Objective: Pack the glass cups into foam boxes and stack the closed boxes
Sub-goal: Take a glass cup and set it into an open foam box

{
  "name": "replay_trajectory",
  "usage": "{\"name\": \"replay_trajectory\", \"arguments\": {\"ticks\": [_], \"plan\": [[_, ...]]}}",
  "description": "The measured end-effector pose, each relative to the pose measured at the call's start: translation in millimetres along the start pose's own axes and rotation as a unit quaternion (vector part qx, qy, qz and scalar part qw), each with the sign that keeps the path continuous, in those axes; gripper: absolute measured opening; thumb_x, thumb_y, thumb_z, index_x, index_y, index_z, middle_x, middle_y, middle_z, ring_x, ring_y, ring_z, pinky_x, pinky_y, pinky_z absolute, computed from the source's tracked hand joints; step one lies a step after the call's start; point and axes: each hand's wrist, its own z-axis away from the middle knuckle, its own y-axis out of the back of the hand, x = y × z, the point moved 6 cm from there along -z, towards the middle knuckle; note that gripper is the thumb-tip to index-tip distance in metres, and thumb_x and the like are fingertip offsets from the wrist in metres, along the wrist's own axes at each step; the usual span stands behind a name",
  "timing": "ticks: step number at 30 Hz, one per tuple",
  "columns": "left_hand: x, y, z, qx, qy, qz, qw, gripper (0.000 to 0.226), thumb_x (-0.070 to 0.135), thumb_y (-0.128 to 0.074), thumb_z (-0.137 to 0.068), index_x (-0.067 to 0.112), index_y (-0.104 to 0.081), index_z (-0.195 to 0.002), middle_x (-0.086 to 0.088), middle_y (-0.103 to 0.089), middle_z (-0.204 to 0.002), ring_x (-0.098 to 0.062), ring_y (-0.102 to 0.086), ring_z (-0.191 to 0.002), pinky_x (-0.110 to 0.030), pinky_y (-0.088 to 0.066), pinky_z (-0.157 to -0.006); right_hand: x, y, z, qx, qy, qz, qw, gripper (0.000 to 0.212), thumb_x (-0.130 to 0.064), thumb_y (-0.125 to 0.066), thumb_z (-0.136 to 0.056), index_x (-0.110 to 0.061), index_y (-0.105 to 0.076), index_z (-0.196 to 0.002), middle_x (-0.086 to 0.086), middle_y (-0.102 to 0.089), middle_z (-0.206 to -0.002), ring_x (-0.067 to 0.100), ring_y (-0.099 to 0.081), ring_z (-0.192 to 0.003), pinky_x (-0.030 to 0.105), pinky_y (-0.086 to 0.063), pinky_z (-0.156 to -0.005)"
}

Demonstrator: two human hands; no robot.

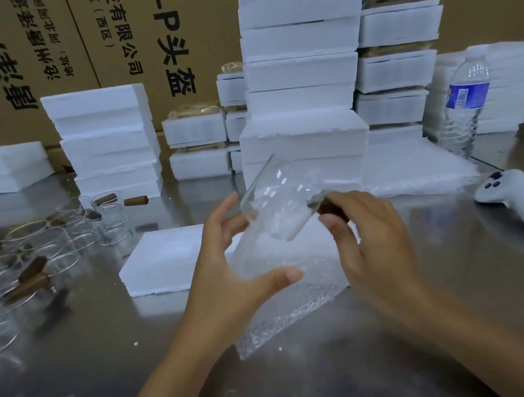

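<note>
Reflecting foam boxes (300, 70), steel worktop (105, 335) filled lower frame; cartons (17, 47) behind; right hand (372, 233) fingers clamped handle of glass cup (275, 210); left hand (226, 269) fingers apart.

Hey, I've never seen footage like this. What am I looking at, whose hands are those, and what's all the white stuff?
There is no machine here: this is one picture from a camera worn on a person's head, looking down at their two bare hands. The right hand pinches the brown wooden handle of a clear glass cup, held tilted above a sheet of bubble wrap. The left hand is open beside the cup. On the shiny metal table lie a white foam box, more glass cups at the left, tall stacks of foam boxes behind, a water bottle and a white controller.
</note>
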Motion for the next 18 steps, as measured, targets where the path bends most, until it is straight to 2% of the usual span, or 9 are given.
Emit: {"name": "replay_trajectory", "arguments": {"ticks": [2,4,6,8,12,15,18], "plan": [[-4,3,-1,0.031,-0.001,-0.049,0.998,0.079,0.049,-0.083,-0.056,0.052,-0.037,-0.12,0.042,-0.049,-0.107,0.029,-0.04,-0.102,0.006,-0.037,-0.074,10,3,1,0.024,-0.077,-0.074,0.994,0.021,-0.021,-0.048,-0.093,-0.016,-0.064,-0.106,-0.015,-0.06,-0.09,0.001,-0.05,-0.083,0.016,-0.038,-0.076],[-10,10,-4,0.081,-0.009,-0.088,0.993,0.051,0.025,-0.078,-0.075,0.048,-0.043,-0.105,0.033,-0.051,-0.101,0.03,-0.042,-0.091,0.007,-0.034,-0.068,19,5,3,0.048,-0.138,-0.135,0.98,0.02,-0.025,-0.046,-0.093,-0.023,-0.061,-0.107,-0.018,-0.062,-0.093,-0.004,-0.054,-0.086,0.004,-0.036,-0.075],[-17,19,-8,0.121,0.008,-0.089,0.989,0.039,0.009,-0.066,-0.086,0.042,-0.047,-0.092,0.02,-0.057,-0.092,0.019,-0.051,-0.08,0.003,-0.038,-0.063,28,7,4,0.068,-0.18,-0.16,0.968,0.016,-0.028,-0.046,-0.094,-0.028,-0.058,-0.104,-0.016,-0.064,-0.091,-0.011,-0.055,-0.085,0.001,-0.035,-0.072],[-25,30,-12,0.154,0.03,-0.064,0.986,0.035,0.003,-0.06,-0.089,0.037,-0.049,-0.089,0.011,-0.063,-0.085,0.003,-0.058,-0.071,-0.006,-0.043,-0.059,37,8,5,0.082,-0.212,-0.168,0.959,0.012,-0.026,-0.047,-0.097,-0.031,-0.057,-0.101,-0.018,-0.063,-0.086,-0.012,-0.055,-0.081,0.0,-0.035,-0.069],[-43,54,-17,0.217,0.096,-0.013,0.971,0.026,0.009,-0.064,-0.089,0.026,-0.052,-0.105,0.007,-0.068,-0.086,-0.011,-0.06,-0.072,-0.025,-0.044,-0.057,49,8,5,0.09,-0.257,-0.174,0.946,0.014,-0.025,-0.045,-0.098,-0.03,-0.058,-0.102,-0.018,-0.062,-0.08,-0.002,-0.059,-0.083,0.001,-0.036,-0.065],[-48,62,-15,0.26,0.135,-0.052,0.955,0.034,0.008,-0.065,-0.087,0.02,-0.049,-0.115,-0.005,-0.066,-0.107,-0.021,-0.058,-0.084,-0.032,-0.046,-0.071,51,8,6,0.087,-0.265,-0.176,0.944,0.015,-0.026,-0.045,-0.098,-0.029,-0.058,-0.104,-0.017,-0.062,-0.082,0.001,-0.059,-0.084,0.001,-0.036,-0.065],[-25,55,-6,0.293,0.073,-0.202,0.932,0.056,0.014,-0.066,-0.086,0.013,-0.038,-0.134,-0.008,-0.047,-0.133,-0.026,-0.045,-0.121,-0.043,-0.039,-0.102,50,5,6,0.08,-0.268,-0.186,0.942,0.013,-0.026,-0.045,-0.097,-0.032,-0.057,-0.1,-0.016,-0.062,-0.081,-0.001,-0.058,-0.081,0.002,-0.038,-0.066]]}}
